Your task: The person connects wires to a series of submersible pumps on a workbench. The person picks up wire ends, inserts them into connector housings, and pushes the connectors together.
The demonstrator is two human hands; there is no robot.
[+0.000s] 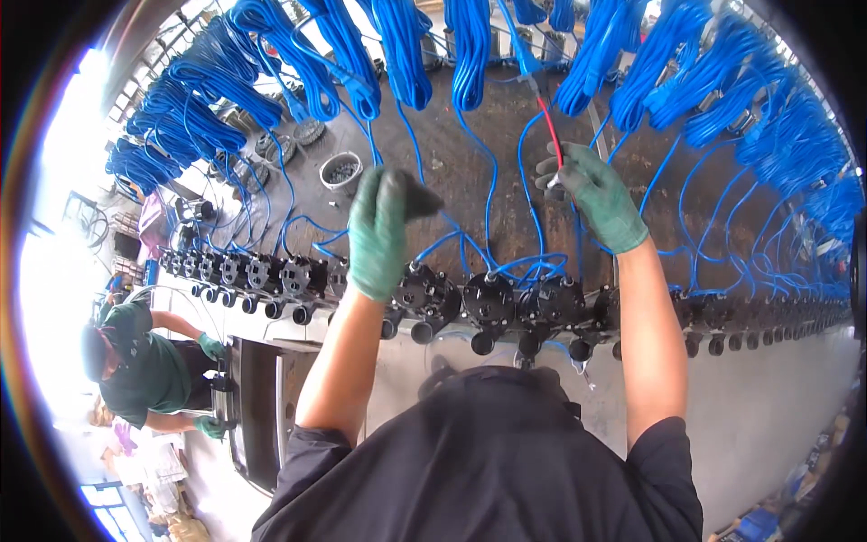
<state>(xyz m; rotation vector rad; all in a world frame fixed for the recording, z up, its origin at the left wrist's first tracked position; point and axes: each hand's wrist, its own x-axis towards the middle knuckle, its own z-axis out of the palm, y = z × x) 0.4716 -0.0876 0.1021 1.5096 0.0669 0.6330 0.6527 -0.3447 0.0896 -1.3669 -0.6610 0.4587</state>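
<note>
My left hand (377, 237), in a green glove with dark fingers, is raised over the workbench, left of centre. Its fingers are stretched and partly blurred by motion, and I see nothing held in them. To the right, my right hand (603, 200), gloved alike, is closed around the lower end of a thin red lead or rod (549, 122). A small pale piece (555, 183) shows at its fingers. The upper end of the red piece reaches a blue connector (524, 56) among the hanging cables. Below my hands, black round pump-like units (489, 300) stand along the bench's near edge.
Bundles of blue cable (471, 54) hang in an arc across the far side, with single cables running down to the black units. A pale tub of small parts (341, 172) stands on the dark bench (442, 126). At left, a co-worker (149, 361) in green gloves handles a metal cylinder (222, 403).
</note>
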